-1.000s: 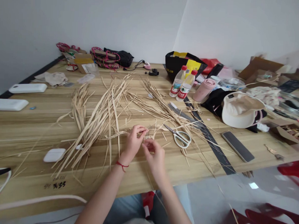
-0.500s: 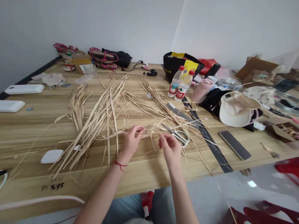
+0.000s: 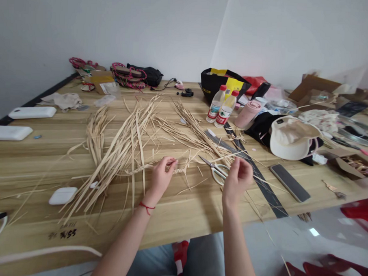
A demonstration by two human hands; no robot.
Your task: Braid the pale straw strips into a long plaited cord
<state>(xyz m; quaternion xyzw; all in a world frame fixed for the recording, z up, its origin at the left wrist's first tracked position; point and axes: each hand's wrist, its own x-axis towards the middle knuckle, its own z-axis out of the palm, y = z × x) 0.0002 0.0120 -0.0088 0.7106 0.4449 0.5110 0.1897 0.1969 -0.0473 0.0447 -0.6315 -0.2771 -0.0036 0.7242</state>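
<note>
My left hand [image 3: 161,175], with a red cord at its wrist, is closed around a braided straw cord [image 3: 141,168]. The cord runs out on both sides of the fingers, and loose strand ends stick out at its right end. My right hand [image 3: 237,183] is raised over the table's right part, thumb and fingers pressed together. Whatever may be in that pinch is too fine to make out. Scissors [image 3: 219,174] with pale green handles lie just left of it. Loose straw strands [image 3: 122,143] are heaped left of and beyond my left hand.
More straw [image 3: 193,128] spreads beyond the scissors. Two water bottles [image 3: 223,109], a pink tumbler [image 3: 247,113], a black and yellow bag [image 3: 209,84] and a cream cap [image 3: 289,138] stand or lie at back right. A phone [image 3: 290,182] lies near the right edge, a white case [image 3: 62,195] at left.
My right hand has moved right and away from the braid's end, past the scissors. My left hand keeps hold of the cord in about the same place.
</note>
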